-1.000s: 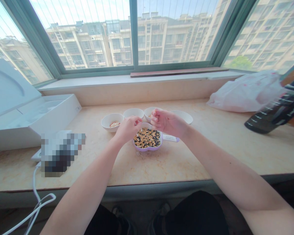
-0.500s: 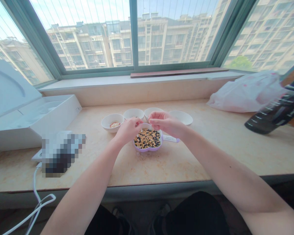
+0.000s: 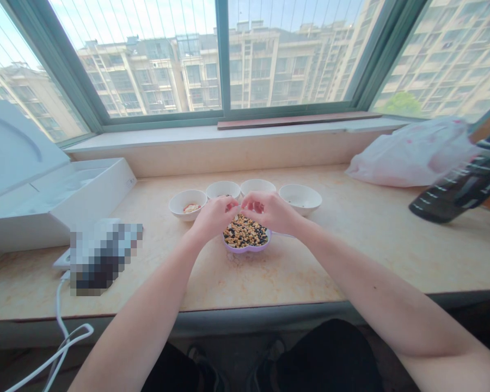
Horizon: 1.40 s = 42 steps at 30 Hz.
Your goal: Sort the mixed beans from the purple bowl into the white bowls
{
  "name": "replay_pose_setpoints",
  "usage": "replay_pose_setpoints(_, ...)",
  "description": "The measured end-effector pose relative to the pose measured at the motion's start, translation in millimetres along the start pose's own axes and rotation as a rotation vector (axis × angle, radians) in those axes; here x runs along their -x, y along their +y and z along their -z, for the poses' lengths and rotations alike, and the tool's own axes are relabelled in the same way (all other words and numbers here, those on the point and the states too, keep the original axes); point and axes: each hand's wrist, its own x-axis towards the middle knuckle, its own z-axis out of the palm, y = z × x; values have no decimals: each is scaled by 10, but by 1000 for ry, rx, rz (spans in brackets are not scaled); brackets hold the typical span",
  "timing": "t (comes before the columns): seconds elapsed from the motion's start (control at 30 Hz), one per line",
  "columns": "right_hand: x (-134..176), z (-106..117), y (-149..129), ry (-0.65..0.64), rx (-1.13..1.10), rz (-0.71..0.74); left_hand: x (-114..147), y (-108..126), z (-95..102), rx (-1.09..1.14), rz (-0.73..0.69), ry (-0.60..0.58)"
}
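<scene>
A purple-rimmed dish [image 3: 246, 234] full of mixed black and yellow beans stands on the counter in front of me. My left hand [image 3: 216, 216] is at its far left rim with its fingers curled in. Over the dish's far right part, my right hand [image 3: 269, 211] has its fingers bent, tips close to the left hand's. What either hand pinches is too small to make out. Behind them are white bowls: the left bowl [image 3: 175, 206] has pale and reddish bits, another bowl [image 3: 222, 188] has dark bits, then a third bowl [image 3: 258, 185] and a right bowl [image 3: 306, 196] with a few specks.
On the left are an open white box [image 3: 93, 190], a blurred-out object [image 3: 102, 261] and a white cable [image 3: 59, 305]. To the right lie a plastic bag [image 3: 408, 155] and a dark bottle [image 3: 453, 190]. The counter's front edge [image 3: 265, 307] runs below my forearms.
My right hand has moved slightly left and down, closer to the left hand. It now covers the dish's handle and shows more of the right bowl. The left hand stays nearly still.
</scene>
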Motion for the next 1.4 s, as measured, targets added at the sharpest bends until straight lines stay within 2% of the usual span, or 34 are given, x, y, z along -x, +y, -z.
replay_pose_setpoints(0.3,-16,-10,65,60,34,64,1,-17,-12,16,23,1)
replay_pose_setpoints(0.4,-57,22,173,214,94,65,3,-24,-16,18,41,-1)
replay_pose_setpoints(0.47,-86,63,274,352,180,12,8,-24,-15,21,50,4)
replay_pose_setpoints(0.53,-107,109,385,434,246,-45,16,-22,-11,25,54,6)
replay_pose_setpoints(0.6,-119,149,489,437,294,-88,24,-19,-5,33,53,2)
replay_pose_setpoints(0.7,-125,175,601,373,374,-158,34,-7,11,37,35,-9)
replay_pose_setpoints(0.9,-123,162,678,253,497,-238,56,51,52,28,-34,-52)
replay_pose_setpoints(1.13,-112,159,610,238,488,-253,66,71,15,21,-133,-187)
replay_pose_setpoints(1.27,-105,136,521,234,453,-225,64,58,-40,-90,-185,-291)
replay_pose_setpoints(1.4,-102,104,459,215,415,-196,73,72,-62,-202,-182,-315)
